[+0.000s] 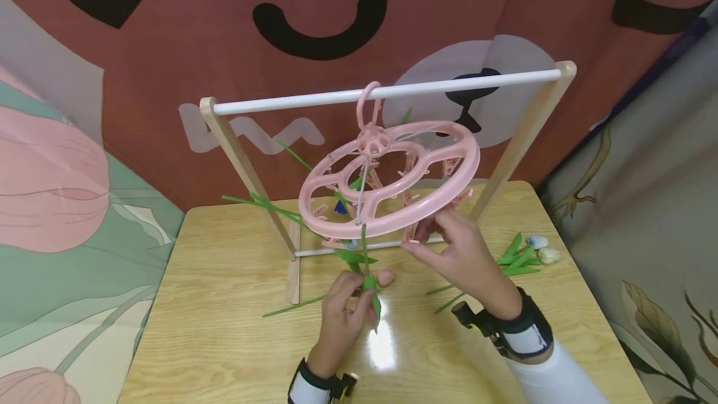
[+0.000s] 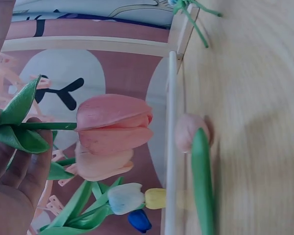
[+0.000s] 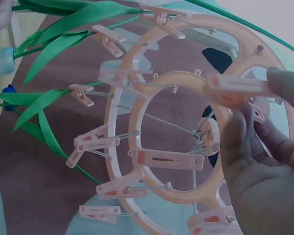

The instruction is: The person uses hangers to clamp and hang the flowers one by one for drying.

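Note:
My left hand point(image 1: 342, 304) pinches an artificial tulip by its green stem and leaves, below the near rim of a pink round clip hanger point(image 1: 387, 226). In the left wrist view that pink tulip point(image 2: 112, 122) points away from the palm. My right hand point(image 1: 462, 254) is at the hanger's right underside, with thumb and fingers on a pink clothespin point(image 3: 235, 90). Several other clothespins point(image 3: 171, 160) dangle from the rings. Some grip tulip stems, with a white-blue tulip point(image 2: 125, 198), a yellow tulip point(image 2: 155, 198) and a blue tulip point(image 2: 139, 221) hanging down.
The hanger hooks over the white rod point(image 1: 314, 100) of a wooden stand point(image 1: 241, 161). A pale pink tulip point(image 1: 385, 277) lies on the table point(image 1: 213, 341). Blue and white tulips point(image 1: 537, 242) lie on the right side. A patterned curtain point(image 1: 168, 36) hangs behind.

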